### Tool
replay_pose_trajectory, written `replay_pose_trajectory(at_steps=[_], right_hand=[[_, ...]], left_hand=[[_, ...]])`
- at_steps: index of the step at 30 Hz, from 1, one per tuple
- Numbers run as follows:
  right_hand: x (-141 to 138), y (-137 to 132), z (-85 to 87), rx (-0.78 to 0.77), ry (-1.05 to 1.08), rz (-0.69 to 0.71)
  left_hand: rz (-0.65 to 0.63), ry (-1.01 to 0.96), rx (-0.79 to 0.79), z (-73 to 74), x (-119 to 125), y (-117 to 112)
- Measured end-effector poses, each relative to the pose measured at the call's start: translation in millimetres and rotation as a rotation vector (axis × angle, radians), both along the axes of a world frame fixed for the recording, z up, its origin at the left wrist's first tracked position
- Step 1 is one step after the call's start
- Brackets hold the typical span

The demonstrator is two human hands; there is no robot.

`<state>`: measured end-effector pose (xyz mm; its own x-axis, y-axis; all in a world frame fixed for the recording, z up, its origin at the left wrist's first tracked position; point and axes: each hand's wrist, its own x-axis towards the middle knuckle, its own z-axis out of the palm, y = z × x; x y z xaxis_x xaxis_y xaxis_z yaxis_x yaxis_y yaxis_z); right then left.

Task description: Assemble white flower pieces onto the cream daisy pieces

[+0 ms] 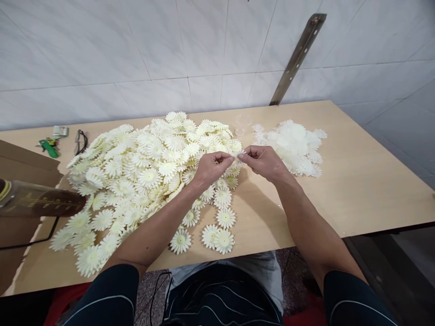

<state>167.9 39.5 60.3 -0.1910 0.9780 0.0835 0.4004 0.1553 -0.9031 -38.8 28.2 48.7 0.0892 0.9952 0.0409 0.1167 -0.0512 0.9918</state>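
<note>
Between my fingertips is a small white flower piece [238,155], partly hidden by the fingers. My left hand [215,166] pinches its left side, thumb and forefinger together. On the other side my right hand [263,162] pinches it too, so both hands meet over the table. Beneath and left of them spreads a large heap of pale yellow artificial flower heads [149,176], with several loose ones near the front edge. To the right of my right hand lies a smaller pile of whiter, thinner petal pieces [294,142].
A bottle of brown liquid [44,199] stands at the left beside a cardboard box [20,253]. Behind the heap lie glasses [80,141] and a green tool [49,148]. A clear plastic item [243,123] is near the tiled wall [152,45], where a metal bracket [297,59] leans.
</note>
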Motion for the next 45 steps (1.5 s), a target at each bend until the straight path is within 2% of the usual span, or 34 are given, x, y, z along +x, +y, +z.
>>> replay_pose_trajectory(at_steps=[2,4,8,10,12,15,17,21,22,24,27,32,36,42,45], right_hand=[[8,6,-3.3,0.068,-0.041,-0.12],[22,15,-6.9,0.169,-0.115,-0.306],[69,35,-14.0,0.318,-0.333,-0.682],[92,41,-15.7,0.335,-0.423,-0.794],[105,44,-14.8,0.353,-0.474,-0.832],[98,40,-9.7,0.355,-0.379,-0.79],[77,33,-6.2,0.281,-0.19,-0.655],[24,14,-3.8,-0.042,0.103,-0.068],[13,10,-4.0,-0.087,0.136,0.041],[-2,3,-5.0,-0.124,0.156,0.158],[-14,-2,-7.8,-0.117,0.115,0.151],[-21,-3,-15.3,-0.082,0.112,0.042],[-22,-3,-17.8,-0.028,0.084,-0.029],[-20,-3,-13.0,0.059,-0.071,-0.051],[-20,-4,-12.1,0.073,-0.099,-0.051]], left_hand=[[-0.002,-0.002,-0.026,-0.7,-1,1],[0.005,-0.023,-0.099,-0.2,-3,3],[0.08,-0.145,-0.264,4.6,-6,7],[0.064,-0.212,-0.304,6.9,-7,8],[0.022,-0.256,-0.296,7.3,-6,8],[0.0,-0.258,-0.217,4.3,-5,8],[0.014,-0.252,-0.16,1.7,-4,8],[0.036,-0.266,-0.098,-1.4,-1,6],[0.043,-0.264,-0.086,-1.9,-1,6],[0.063,-0.246,-0.054,-2.7,0,4],[0.103,-0.191,0.029,-3.5,0,2],[0.12,-0.111,0.137,-1.3,0,-3],[0.122,-0.084,0.128,-0.6,0,-2],[0.084,-0.071,0.011,-4.0,-1,2],[0.072,-0.063,0.007,-3.4,-1,1]])
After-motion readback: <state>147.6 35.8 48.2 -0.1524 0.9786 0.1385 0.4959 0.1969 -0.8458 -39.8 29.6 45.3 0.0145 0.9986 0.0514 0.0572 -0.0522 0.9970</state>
